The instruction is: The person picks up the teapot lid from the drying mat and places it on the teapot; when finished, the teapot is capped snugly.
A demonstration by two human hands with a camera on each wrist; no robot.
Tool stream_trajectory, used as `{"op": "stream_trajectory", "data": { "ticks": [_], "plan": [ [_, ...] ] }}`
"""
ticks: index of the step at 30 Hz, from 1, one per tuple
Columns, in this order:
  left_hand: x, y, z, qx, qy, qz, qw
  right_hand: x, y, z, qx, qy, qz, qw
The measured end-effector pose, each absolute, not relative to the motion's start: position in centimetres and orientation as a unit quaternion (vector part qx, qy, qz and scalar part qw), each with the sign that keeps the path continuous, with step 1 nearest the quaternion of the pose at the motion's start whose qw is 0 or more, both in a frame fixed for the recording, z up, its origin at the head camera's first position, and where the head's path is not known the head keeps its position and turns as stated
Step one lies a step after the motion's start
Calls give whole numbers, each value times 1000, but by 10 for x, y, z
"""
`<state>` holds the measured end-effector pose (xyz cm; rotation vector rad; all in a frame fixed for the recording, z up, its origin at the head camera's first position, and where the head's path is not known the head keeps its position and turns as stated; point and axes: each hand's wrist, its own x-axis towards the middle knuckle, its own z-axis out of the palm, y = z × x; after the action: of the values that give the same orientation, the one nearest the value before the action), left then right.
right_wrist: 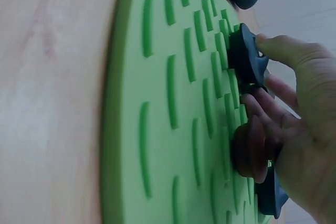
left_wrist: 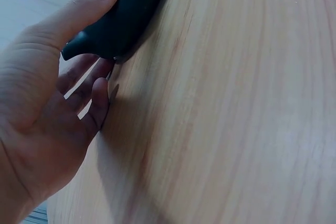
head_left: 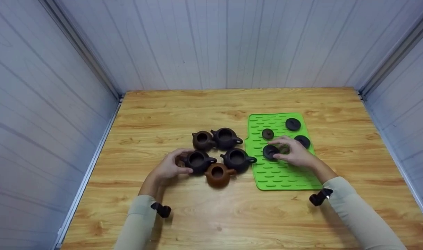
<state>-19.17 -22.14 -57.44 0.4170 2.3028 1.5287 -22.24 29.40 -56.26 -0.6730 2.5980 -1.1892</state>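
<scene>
My left hand grips the spout side of a dark teapot, thumb on its near wall and the other fingers behind. On the green mat, my right hand has thumb and fingers around the rim of a black lid, which lies at or just over the mat; the contact of the far fingers is partly hidden. Beside it sits a small brown lid.
Right of the held teapot are a dark teapot and an orange-brown one. Behind stand a brown teapot and another dark one. Two more black lids lie on the mat's right side. Pale walls enclose the wooden table.
</scene>
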Motion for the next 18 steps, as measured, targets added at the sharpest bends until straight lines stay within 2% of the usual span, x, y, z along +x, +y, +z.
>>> {"op": "stream_trajectory", "data": {
  "ticks": [5,12,18],
  "plan": [
    [-192,-221,-574,144,808,543,178,-224,294,-558,-222,881,-398,124],
    [-193,-221,-576,151,808,542,174,-229,291,-557,-230,879,-402,117],
    [-192,-221,-573,152,809,541,172,-233,293,-559,-222,878,-404,132]
  ]
}}
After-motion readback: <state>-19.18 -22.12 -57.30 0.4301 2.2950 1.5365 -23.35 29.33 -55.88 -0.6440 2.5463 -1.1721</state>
